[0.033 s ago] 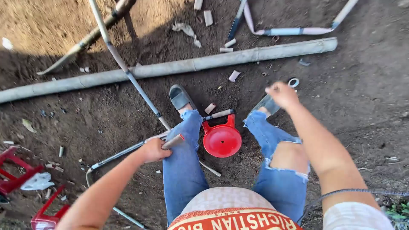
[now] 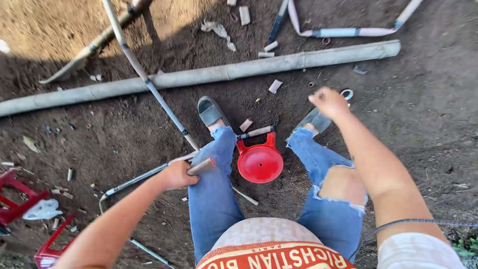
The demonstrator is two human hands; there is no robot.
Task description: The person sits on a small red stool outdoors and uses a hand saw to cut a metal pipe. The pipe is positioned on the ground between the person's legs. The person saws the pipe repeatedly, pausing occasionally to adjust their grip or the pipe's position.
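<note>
Short pipe piece (image 2: 201,166): a grey-brown stub with a reddish end, gripped in the closed left hand (image 2: 177,174) and resting across the left knee, which props it at a working height. It lies just beside a thin grey rod (image 2: 164,107) that runs diagonally up the ground from that knee; whether the stub touches the rod cannot be told.

Right hand (image 2: 328,101): raised forward over the right foot, fingers curled in a loose fist; whether it holds anything cannot be told. A small metal ring (image 2: 347,93) lies on the soil just beyond it.

Red round container (image 2: 260,162): stands on the ground between the person's two legs, within reach of both hands. A light-handled tool (image 2: 256,132) lies across its far edge.

Grey sandals (image 2: 210,110): on the person's feet, planted apart on dark soil, consistent with a seated posture.

Long pale pipe (image 2: 209,74): lies across the ground ahead of the feet, well apart from the hands. Cut offcuts (image 2: 275,86) are scattered near it.

Red frame (image 2: 15,199): at the left edge, with a white scrap on it.
</note>
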